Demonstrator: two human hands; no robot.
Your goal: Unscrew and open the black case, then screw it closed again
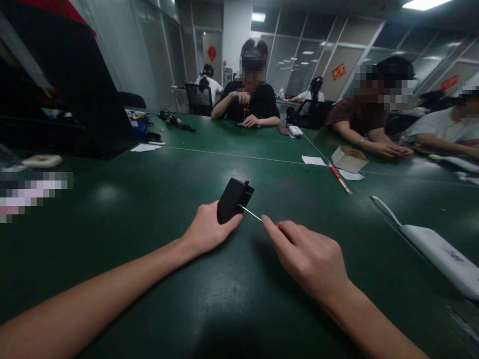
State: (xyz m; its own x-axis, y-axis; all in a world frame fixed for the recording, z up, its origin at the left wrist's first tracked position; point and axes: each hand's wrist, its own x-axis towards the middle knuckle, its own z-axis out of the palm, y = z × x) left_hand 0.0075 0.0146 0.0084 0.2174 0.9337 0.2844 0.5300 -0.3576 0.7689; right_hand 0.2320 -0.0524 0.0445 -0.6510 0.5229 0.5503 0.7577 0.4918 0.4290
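Observation:
My left hand (208, 228) is closed round the lower end of a black box-shaped device (232, 195), which it holds tilted just above the green table. A small knob sticks out at the device's top right corner. In my right hand (307, 252) is a screwdriver (251, 213) with a thin metal shaft; a bit of its orange handle shows between the fingers, and the rest is hidden. The index finger lies along the tool. Its tip meets the side face of the device, near my left thumb. Whether a screw sits there is too small to tell.
On the green table (157, 309), a white power strip (441, 257) lies at right. Farther off are a small open box (350, 159), a red-and-white stick (340, 178) and paper (313, 160). A black panel (75, 75) stands at left. Several people sit around; a person opposite (250, 94) works with both hands.

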